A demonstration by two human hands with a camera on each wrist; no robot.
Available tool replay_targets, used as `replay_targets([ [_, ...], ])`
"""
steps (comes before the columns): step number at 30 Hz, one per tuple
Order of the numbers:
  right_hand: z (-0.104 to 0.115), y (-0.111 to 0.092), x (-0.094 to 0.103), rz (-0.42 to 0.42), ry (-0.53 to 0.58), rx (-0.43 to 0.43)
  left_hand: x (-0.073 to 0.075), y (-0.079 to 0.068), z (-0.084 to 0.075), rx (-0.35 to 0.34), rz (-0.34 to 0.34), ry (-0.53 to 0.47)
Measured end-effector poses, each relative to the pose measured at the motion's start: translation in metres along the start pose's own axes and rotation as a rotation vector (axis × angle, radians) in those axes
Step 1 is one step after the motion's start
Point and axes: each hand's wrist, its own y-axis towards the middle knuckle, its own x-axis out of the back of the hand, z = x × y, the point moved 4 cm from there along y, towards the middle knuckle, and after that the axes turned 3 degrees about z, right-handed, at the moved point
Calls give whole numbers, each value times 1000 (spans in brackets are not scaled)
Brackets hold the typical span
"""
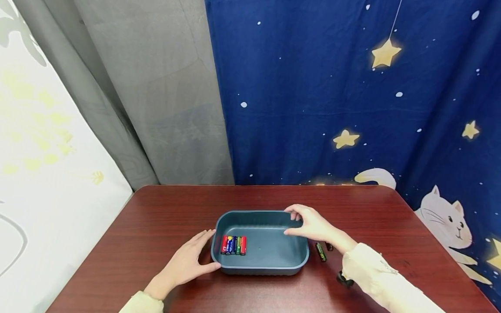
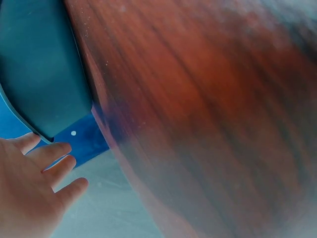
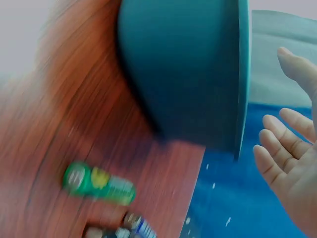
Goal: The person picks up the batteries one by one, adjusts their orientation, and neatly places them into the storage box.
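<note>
A dark teal plastic bin [image 1: 270,256] sits on the table. Inside it, at the left end, several batteries [image 1: 233,245] in red, blue and green lie side by side in a row. My left hand [image 1: 185,260] is at the bin's left side, fingers extended and thumb by the near left corner. Over the bin's right end hovers my right hand [image 1: 309,224], its fingers loosely bent with nothing between them. To the right of the bin, a green battery [image 3: 99,183] lies on the table. Beside it are more batteries [image 3: 141,225], partly cut off in the right wrist view.
The brown wooden table [image 1: 172,208] reaches back to a grey curtain [image 1: 168,108] and a blue curtain [image 1: 297,87] with stars. A small black object [image 1: 345,279] shows by the right sleeve; its kind is unclear.
</note>
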Motion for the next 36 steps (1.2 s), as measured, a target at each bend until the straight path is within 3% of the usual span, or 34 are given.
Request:
replay_targets([
  [12, -36, -46, 15, -16, 18, -30, 0, 0, 0, 2, -2, -1],
  [21, -55, -76, 7, 71, 32, -60, 0, 0, 0, 3, -1, -9],
  [29, -61, -83, 4, 73, -27, 21, 1, -1, -1, -4, -6, -6],
  [36, -63, -83, 0, 99, -75, 19, 2, 0, -2, 3, 2, -9],
])
